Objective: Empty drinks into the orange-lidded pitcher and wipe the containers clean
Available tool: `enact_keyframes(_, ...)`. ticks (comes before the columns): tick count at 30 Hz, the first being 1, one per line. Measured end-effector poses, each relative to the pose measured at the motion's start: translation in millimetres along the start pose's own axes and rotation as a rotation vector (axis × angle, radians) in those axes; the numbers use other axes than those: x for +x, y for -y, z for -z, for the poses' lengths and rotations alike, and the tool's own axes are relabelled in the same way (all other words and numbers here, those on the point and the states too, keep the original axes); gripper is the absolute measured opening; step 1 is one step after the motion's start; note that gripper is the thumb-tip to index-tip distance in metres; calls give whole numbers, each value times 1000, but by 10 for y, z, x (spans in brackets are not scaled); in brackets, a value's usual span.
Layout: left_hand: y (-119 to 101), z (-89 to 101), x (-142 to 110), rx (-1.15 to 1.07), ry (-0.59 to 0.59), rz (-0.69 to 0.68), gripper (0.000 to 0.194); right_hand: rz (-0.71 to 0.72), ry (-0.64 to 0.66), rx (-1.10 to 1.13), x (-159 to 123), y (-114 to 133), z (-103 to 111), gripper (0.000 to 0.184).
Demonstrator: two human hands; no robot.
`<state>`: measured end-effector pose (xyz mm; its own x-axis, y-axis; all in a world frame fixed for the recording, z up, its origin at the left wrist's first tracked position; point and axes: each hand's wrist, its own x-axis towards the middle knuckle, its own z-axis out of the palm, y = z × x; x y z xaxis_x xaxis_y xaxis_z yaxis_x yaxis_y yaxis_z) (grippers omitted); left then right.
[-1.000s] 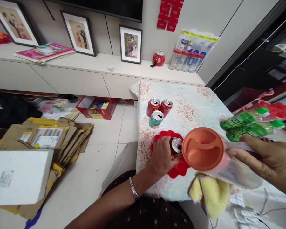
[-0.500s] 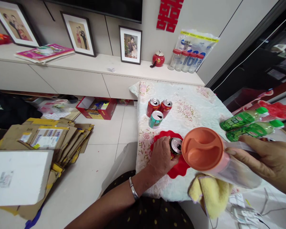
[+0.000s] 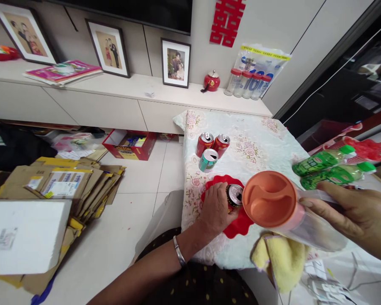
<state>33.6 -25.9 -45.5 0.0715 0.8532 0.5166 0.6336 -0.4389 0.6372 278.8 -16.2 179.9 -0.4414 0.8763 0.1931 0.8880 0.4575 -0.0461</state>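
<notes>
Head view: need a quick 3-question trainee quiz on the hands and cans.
1. True or false: the left hand grips a can standing on the red plate.
2. Which does the right hand hold? A) yellow cloth B) clear bottle with an orange lid C) green bottle
3. How many cans stand apart, farther up the table?

Key: 1 true. 2 B, the clear bottle, tilted toward the can. 3 three: two red cans and a teal can.
</notes>
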Motion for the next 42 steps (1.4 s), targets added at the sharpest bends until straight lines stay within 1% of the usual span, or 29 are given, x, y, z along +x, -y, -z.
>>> enact_keyframes(3, 8, -10, -5, -4, -1, 3, 85, 95, -17, 5, 13, 19, 12, 58)
enact_keyframes(4, 11, -13, -7, -5, -1, 3, 85, 105, -28, 12, 16, 20, 12, 57)
enact_keyframes(11, -8, -3, -7, 7, -13, 7, 78, 62, 4, 42, 9, -10, -15, 51)
enact_keyframes(17, -19, 7, 3, -1, -10, 7, 82, 40, 14, 45, 7, -8, -30, 48)
enact_keyframes(23, -25, 6, 12, -14, -1, 5, 77, 37, 7, 41, -8, -8, -18, 54)
enact_keyframes(32, -39, 24, 14, 12, -17, 5, 83, 78, -19, 56, 12, -1, -19, 49)
enact_keyframes(38, -32, 12, 6, 24, -18, 4, 85, 44, 8, 39, -6, 11, -25, 50)
enact_keyframes(42, -32, 15, 3, 29, -18, 3, 86, 29, 5, 22, -9, 0, -21, 56)
